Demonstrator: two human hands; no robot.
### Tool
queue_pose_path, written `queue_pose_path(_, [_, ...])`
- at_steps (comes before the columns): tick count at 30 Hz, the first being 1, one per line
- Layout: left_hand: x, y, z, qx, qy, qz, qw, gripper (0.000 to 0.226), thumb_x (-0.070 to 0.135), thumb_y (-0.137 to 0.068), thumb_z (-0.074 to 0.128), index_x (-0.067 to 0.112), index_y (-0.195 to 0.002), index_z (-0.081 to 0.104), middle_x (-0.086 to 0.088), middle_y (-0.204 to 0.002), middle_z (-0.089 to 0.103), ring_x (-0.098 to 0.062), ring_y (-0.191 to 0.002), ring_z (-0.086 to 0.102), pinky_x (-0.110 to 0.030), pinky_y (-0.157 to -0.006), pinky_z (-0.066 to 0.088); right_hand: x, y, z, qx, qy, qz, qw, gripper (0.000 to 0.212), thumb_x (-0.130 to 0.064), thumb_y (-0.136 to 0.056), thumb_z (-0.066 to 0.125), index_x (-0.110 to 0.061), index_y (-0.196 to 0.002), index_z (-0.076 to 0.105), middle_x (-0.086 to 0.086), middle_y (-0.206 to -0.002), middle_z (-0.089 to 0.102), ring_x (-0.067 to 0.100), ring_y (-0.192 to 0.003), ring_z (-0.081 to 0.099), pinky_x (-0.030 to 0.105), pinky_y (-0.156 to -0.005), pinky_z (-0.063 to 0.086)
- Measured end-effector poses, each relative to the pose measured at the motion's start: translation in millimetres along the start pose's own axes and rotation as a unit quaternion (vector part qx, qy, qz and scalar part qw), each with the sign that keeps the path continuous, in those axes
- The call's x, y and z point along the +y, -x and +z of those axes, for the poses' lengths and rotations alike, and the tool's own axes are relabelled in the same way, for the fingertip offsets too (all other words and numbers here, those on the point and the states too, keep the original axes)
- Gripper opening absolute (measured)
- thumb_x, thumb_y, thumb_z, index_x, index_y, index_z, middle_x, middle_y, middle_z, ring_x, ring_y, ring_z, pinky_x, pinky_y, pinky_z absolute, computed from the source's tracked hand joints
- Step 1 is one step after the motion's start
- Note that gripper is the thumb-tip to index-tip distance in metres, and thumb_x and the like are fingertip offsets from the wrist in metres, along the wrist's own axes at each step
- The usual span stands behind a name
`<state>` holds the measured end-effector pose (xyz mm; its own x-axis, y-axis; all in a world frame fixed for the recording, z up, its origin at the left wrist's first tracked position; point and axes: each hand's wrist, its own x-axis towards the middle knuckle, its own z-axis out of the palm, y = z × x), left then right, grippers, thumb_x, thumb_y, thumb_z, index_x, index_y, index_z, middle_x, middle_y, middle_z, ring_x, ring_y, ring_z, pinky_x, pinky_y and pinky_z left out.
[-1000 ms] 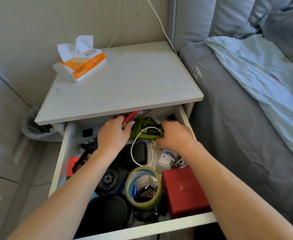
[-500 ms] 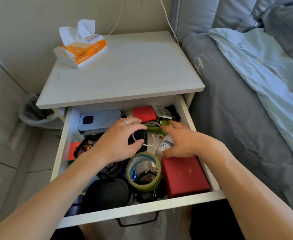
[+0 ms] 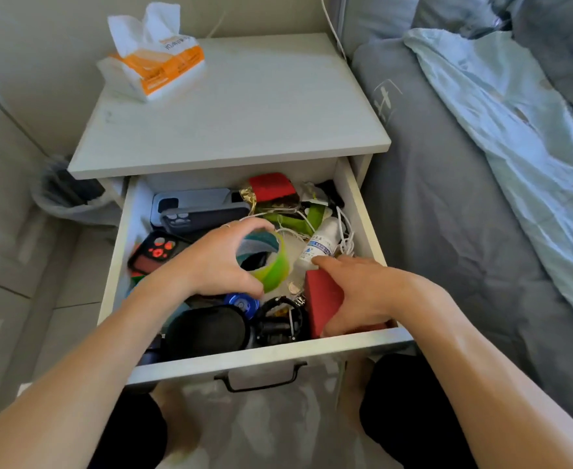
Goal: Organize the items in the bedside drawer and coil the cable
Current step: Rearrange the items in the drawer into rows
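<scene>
Left hand (image 3: 217, 262): curled around the tape roll (image 3: 271, 262), thumb below, fingers over the top, roll lifted and tilted above the clutter.
Right hand (image 3: 356, 292): gripping the red box (image 3: 322, 299) from its right side, one edge raised; forefinger stretched toward the small white bottle (image 3: 322, 242).
Drawer (image 3: 258, 358): pulled open under both hands, crowded edge to edge.
Cable (image 3: 344, 238): white, thin, tangled just beyond the right hand's fingertips, looping around the bottle and over the green device (image 3: 295, 221); not yet coiled.
Beyond left hand: two phones (image 3: 197, 211) stacked, paw-print case (image 3: 158, 250) to its left.
Beneath the wrists: black round case (image 3: 207, 330), blue disc (image 3: 241, 304), black watch (image 3: 280, 321).
Cable handling: likely light, limp, prone to snagging on neighbours; best taken at one plug end, drawn free gently, then wound in loose loops.
Tape roll handling: probably light, rigid ring, easy to pinch through the hole.
Red box handling: stiff, flat-sided, firm grip across the faces.
Worktop (image 3: 237, 106): only a tissue pack (image 3: 156, 62), far beyond both hands.
</scene>
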<state>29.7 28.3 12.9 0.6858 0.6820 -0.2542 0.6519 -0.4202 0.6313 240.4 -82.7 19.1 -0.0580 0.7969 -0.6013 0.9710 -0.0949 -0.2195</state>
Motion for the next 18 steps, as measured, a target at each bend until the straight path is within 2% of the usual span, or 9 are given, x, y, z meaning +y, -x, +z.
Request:
queue_pose_path(3, [-1, 0, -1, 0.019, 0.035, -0.006, 0.999, 0.093, 0.018, -0.051, 0.087, 0.042, -0.129, 0.043, 0.012, -0.133, 0.048, -0.009, -0.122, 0.046, -0.024, -0.091, 0.038, 0, 0, -3, 0.036, 0.012, -0.004, 0.999, 0.102, -0.066, -0.058, 0.080, -0.028, -0.140, 0.032, -0.002, -0.125, 0.043, 0.023, -0.120, 0.044, 0.036, -0.098, 0.043])
queue_pose_path(6, [-4, -2, -1, 0.076, 0.048, -0.006, 0.996, 0.093, 0.009, -0.055, 0.086, 0.041, -0.130, 0.042, 0.010, -0.132, 0.049, -0.010, -0.119, 0.048, -0.021, -0.088, 0.038, 5, -4, -6, 0.029, 0.002, 0.011, 1.000, 0.096, -0.066, -0.056, 0.081, -0.026, -0.132, 0.038, -0.003, -0.122, 0.042, 0.021, -0.116, 0.044, 0.040, -0.096, 0.046])
queue_pose_path(8, [-6, -5, 0, 0.104, 0.061, -0.004, 0.993, 0.095, 0.006, -0.058, 0.085, 0.039, -0.136, 0.041, 0.009, -0.137, 0.048, -0.008, -0.123, 0.047, -0.017, -0.094, 0.037, 6, -8, -4, 0.002, 0.029, 0.012, 1.000, 0.096, -0.069, -0.054, 0.080, -0.026, -0.129, 0.039, -0.004, -0.122, 0.046, 0.021, -0.115, 0.046, 0.040, -0.096, 0.046])
queue_pose_path(10, [-8, -7, 2, 0.124, 0.057, 0.005, 0.991, 0.099, 0.010, -0.061, 0.087, 0.036, -0.144, 0.039, 0.008, -0.145, 0.043, -0.008, -0.132, 0.042, -0.021, -0.106, 0.034, 3, -10, -4, -0.010, 0.043, 0.014, 0.999, 0.093, -0.070, -0.052, 0.081, -0.025, -0.123, 0.041, -0.006, -0.115, 0.049, 0.020, -0.108, 0.050, 0.037, -0.090, 0.047])
queue_pose_path(12, [-9, -11, 3, 0.133, 0.037, 0.012, 0.990, 0.102, 0.014, -0.065, 0.088, 0.033, -0.150, 0.036, 0.010, -0.150, 0.038, -0.007, -0.137, 0.037, -0.019, -0.107, 0.027, 1, -11, -7, -0.007, 0.022, 0.016, 1.000, 0.089, -0.066, -0.052, 0.085, -0.026, -0.119, 0.042, -0.007, -0.112, 0.051, 0.017, -0.099, 0.052, 0.034, -0.082, 0.049])
queue_pose_path(14, [-9, -13, 3, 0.129, 0.031, 0.013, 0.991, 0.102, 0.013, -0.065, 0.087, 0.034, -0.150, 0.036, 0.012, -0.151, 0.037, -0.005, -0.137, 0.035, -0.014, -0.104, 0.025, 3, -10, -15, 0.001, -0.019, 0.012, 1.000, 0.082, -0.059, -0.053, 0.088, -0.028, -0.115, 0.044, -0.008, -0.107, 0.054, 0.013, -0.092, 0.055, 0.034, -0.080, 0.052])
queue_pose_path(16, [-9, -14, 3, 0.122, 0.028, 0.018, 0.992, 0.100, 0.010, -0.065, 0.085, 0.033, -0.150, 0.037, 0.012, -0.151, 0.037, 0.001, -0.134, 0.035, -0.005, -0.099, 0.022, 9, -5, -24, 0.021, -0.124, 0.005, 0.992, 0.068, -0.049, -0.059, 0.089, -0.031, -0.111, 0.048, -0.011, -0.099, 0.059, 0.009, -0.083, 0.061, 0.032, -0.075, 0.056])
queue_pose_path(18, [-8, -14, 3, 0.111, 0.026, 0.021, 0.993, 0.099, 0.009, -0.066, 0.083, 0.031, -0.151, 0.037, 0.012, -0.152, 0.036, 0.005, -0.131, 0.032, -0.001, -0.097, 0.020, 16, 2, -32, 0.083, -0.244, -0.012, 0.966, 0.054, -0.045, -0.069, 0.085, -0.033, -0.112, 0.054, -0.011, -0.103, 0.060, 0.008, -0.084, 0.065, 0.026, -0.068, 0.056])
